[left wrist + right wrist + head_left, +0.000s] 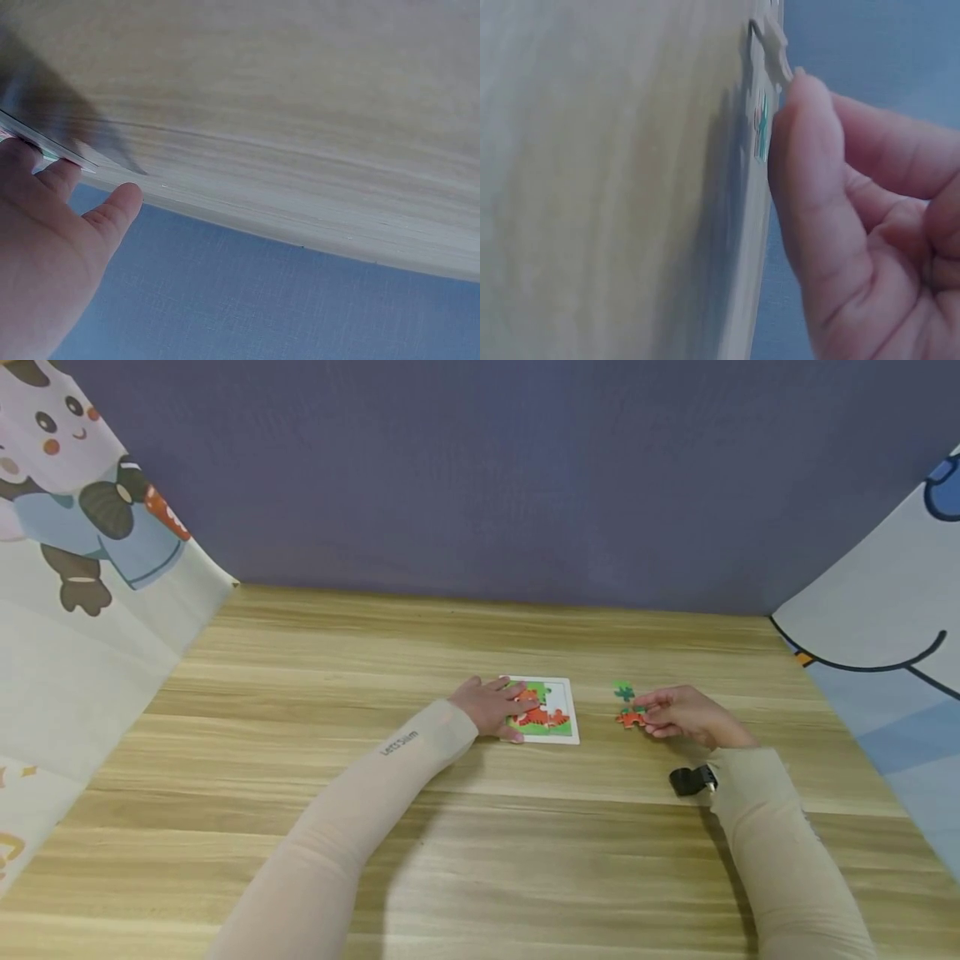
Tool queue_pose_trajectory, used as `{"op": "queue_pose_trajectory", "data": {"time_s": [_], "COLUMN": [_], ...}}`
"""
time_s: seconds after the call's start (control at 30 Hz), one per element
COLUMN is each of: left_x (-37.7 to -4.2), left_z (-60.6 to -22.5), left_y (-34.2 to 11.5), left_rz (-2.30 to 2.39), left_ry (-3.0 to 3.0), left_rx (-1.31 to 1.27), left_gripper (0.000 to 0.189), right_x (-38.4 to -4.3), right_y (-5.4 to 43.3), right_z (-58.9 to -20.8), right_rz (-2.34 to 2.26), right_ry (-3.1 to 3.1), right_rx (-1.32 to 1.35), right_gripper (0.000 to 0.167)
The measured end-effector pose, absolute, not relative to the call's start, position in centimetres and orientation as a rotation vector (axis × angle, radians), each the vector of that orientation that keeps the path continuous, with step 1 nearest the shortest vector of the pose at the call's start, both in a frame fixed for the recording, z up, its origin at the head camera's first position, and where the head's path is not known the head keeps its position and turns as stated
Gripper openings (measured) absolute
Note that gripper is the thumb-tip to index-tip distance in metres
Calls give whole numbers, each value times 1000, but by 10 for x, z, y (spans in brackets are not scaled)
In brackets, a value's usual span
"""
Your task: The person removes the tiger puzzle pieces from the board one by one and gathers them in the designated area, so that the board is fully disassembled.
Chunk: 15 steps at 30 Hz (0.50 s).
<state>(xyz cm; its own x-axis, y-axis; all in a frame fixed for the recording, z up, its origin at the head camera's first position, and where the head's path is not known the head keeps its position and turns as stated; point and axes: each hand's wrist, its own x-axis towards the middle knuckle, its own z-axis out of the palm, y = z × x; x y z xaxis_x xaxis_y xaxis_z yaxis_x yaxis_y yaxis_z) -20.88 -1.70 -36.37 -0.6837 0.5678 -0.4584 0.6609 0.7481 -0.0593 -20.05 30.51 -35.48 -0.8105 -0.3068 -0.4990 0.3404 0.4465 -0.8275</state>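
A square puzzle board (572, 714) with a white border lies on the wooden table, partly filled with green and orange pieces. My left hand (491, 703) rests on its left part with fingers spread, covering some of the picture. To the right of the board, my right hand (686, 714) pinches an orange puzzle piece (630, 718) between thumb and fingertips. In the right wrist view that puzzle piece (773, 49) shows its pale side, tilted up from the table. A green puzzle piece (623, 691) lies on the table just beyond it.
The wooden table (525, 860) ends at a dark blue-grey backdrop (480, 485). Cartoon-printed cloths hang at the left (105, 527) and right (885, 635). A small black device (692, 781) sits by the right wrist.
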Motion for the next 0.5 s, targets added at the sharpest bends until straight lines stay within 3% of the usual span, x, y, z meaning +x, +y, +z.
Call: {"op": "queue_pose_trajectory", "data": {"time_s": [0.5], "left_x": [-211], "left_z": [-365], "left_y": [-16], "left_rz": [-303], "left_ry": [2520], "left_rx": [927], "left_gripper": [73], "right_x": [-205], "right_y": [300], "right_z": [-355], "right_rz": [-1298], "right_ry": [2143], "right_rx": [29], "right_gripper": [50]}}
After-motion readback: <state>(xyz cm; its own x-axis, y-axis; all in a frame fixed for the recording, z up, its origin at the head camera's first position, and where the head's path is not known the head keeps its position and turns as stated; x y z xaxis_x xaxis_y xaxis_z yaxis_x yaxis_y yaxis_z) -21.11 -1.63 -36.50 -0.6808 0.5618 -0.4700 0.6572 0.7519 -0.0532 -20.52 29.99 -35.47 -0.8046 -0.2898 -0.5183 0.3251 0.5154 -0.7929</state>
